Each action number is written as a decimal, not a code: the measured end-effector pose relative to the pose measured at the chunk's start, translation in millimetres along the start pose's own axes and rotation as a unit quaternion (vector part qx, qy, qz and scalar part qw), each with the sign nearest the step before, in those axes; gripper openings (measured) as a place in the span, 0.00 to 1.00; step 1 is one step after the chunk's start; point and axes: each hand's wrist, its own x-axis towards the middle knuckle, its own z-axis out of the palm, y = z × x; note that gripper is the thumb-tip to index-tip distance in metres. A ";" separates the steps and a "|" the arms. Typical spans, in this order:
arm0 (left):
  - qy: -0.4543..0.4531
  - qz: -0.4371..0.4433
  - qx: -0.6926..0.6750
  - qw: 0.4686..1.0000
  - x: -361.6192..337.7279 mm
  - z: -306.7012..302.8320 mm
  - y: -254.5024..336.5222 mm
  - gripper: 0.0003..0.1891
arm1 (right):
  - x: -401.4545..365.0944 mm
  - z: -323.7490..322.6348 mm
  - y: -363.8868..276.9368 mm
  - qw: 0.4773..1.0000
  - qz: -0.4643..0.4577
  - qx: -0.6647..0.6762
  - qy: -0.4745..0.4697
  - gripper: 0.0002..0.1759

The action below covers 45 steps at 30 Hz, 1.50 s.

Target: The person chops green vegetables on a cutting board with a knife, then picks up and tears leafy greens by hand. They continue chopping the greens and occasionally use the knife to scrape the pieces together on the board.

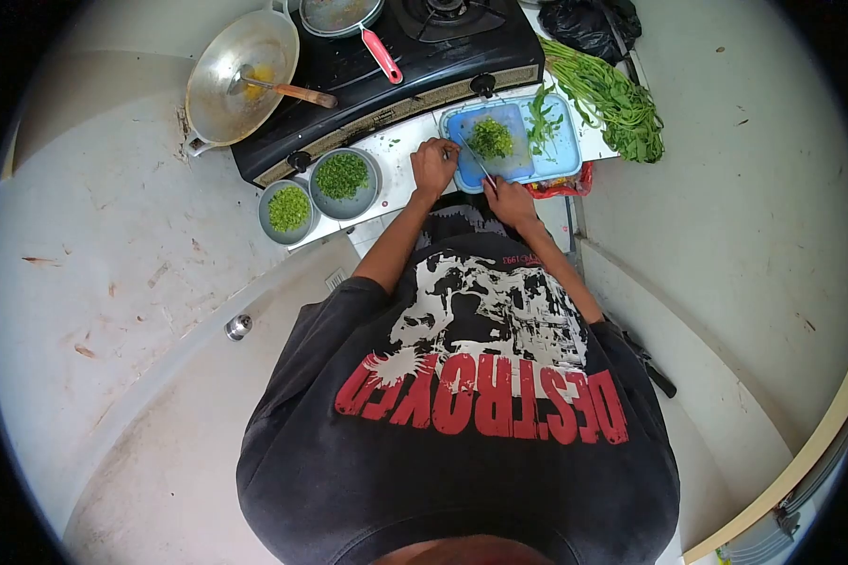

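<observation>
Chopped greens pile (489, 138) sits mid-left on the blue cutting board (548, 158), on the white counter (398, 155) just in front of the stove. The knife (478, 162) blade lies slanted across the board's near-left part, tip toward the pile. Right hand (511, 200) is closed round the knife handle at the board's near edge. Left hand (433, 166) has its fingers curled and rests at the board's left edge; can't tell if it grips anything. A few uncut leafy stems (541, 117) lie on the right half of the board.

Two metal bowls left of the board both hold chopped greens: larger bowl (346, 182) and smaller bowl (288, 211), touching each other. Something red (563, 185) shows under the board's near-right edge. Bundle of long green stalks (614, 96) is on the counter, right of the board. Black bag (590, 23) lies beyond the bundle.

On the black gas stove (424, 71) is a pan with red handle (383, 55). Wok (238, 75) at the stove's left holds a wooden-handled spatula (290, 90) and something yellow.

Writing: black shirt (462, 452) has big red "DESTROYED", upside down from this view. The small red print near the collar is too small to read.
</observation>
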 end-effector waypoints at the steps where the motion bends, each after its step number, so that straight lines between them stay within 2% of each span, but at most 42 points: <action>1: 0.013 0.001 -0.007 1.000 0.6 1.3 -0.5 0.04 | 1.0 -2.5 -1.6 1.000 0.007 0.002 -0.011 0.28; 3: 0.039 0.004 -0.019 0.999 0.9 2.7 -1.2 0.04 | 1.8 -3.7 -4.0 1.000 0.005 0.003 -0.024 0.27; 9: 0.039 0.006 -0.034 0.999 0.0 1.3 -4.1 0.04 | 4.3 1.4 -8.6 1.000 -0.009 -0.006 -0.027 0.28; 18: 0.008 0.184 0.110 0.977 -4.5 -10.7 -8.4 0.04 | 7.7 6.4 -6.6 1.000 -0.014 -0.003 -0.005 0.28; 21: -0.010 0.184 0.135 0.974 -6.4 -9.7 -10.8 0.05 | 2.7 4.4 -5.0 1.000 0.001 -0.002 -0.006 0.27; 26: -0.003 0.176 0.093 0.980 -12.9 -7.8 -11.5 0.06 | 0.9 3.8 -6.2 1.000 0.003 0.017 0.019 0.27; 35: 0.003 0.191 0.110 0.975 -19.7 -13.8 -9.9 0.07 | 1.2 5.2 -8.1 0.999 -0.024 0.024 -0.018 0.28; 45: 0.004 0.192 0.119 0.974 -24.5 -13.5 -7.3 0.06 | 8.1 5.4 -11.2 1.000 0.002 -0.004 -0.029 0.28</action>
